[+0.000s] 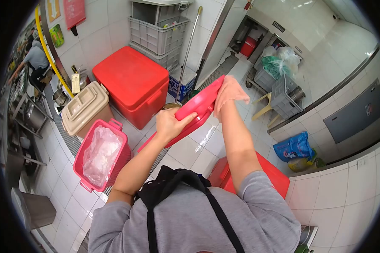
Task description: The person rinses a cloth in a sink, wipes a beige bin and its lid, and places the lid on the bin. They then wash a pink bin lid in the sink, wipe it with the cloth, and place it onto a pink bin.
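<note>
My left hand (169,125) grips the edge of a pink plastic lid (200,98), thumb on its near face. The lid is tilted up in front of my chest. My right hand (227,108) is at the lid's far right end with a pale pink cloth (232,90) draped over it; the cloth hides most of the fingers. Below and left of the lid stands an open pink bin (124,145) lined with a clear plastic bag (100,154), with whitish contents that I cannot make out.
A large red cooler box (131,80) and a beige lidded bin (85,107) stand ahead on the left. Grey crates (158,36) are stacked behind. Another red box (264,175) is close at my right. A long-handled pole (189,50) leans by the wall. A person (37,59) is far left.
</note>
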Tool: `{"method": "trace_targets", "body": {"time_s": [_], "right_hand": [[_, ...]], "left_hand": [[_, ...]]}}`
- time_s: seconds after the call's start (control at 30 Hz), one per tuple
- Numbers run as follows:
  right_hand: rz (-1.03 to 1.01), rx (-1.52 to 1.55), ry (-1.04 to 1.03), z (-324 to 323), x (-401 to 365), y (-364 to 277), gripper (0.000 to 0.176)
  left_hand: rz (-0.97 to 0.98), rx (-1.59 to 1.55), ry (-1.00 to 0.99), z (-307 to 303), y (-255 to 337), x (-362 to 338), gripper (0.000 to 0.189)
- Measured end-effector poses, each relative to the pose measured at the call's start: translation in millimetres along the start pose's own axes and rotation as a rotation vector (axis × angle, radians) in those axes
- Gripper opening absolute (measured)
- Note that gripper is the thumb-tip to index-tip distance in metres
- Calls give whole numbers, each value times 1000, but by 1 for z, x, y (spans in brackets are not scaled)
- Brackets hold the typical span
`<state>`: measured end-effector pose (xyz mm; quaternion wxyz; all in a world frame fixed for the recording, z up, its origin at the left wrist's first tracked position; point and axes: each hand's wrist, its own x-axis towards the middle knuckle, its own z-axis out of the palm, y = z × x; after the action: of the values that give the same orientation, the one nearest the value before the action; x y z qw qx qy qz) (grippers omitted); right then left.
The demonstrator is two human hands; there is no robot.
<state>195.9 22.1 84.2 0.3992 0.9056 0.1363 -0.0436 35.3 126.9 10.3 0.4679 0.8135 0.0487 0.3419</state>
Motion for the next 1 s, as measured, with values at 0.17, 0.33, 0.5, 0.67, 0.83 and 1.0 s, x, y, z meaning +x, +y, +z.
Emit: {"method": "trace_targets", "body": {"time_s": [0.17,0.33,0.5,0.67,0.83,1.0], "right_hand": [[39,895,1038,2,-54,-54,19],[-155,1105,1122,9,-52,-55,23],[-15,2248,188,20,58,-18,24],[-157,2875,-458,27,36,-17,16],[-167,2201,6,8,1,-28,15],[-52,1335,385,-31,-16,-38,41]], "left_hand": [[-231,226,63,12,-25,26,47],[-155,238,10,10,-26,26,44],[65,-3,-36,-29,5,8,41],[-195,-722,-244,-90,-59,-10,51],[-308,-359,-894,-108,14,66,59],[-255,-76,-237,-7,-15,77,31]]}}
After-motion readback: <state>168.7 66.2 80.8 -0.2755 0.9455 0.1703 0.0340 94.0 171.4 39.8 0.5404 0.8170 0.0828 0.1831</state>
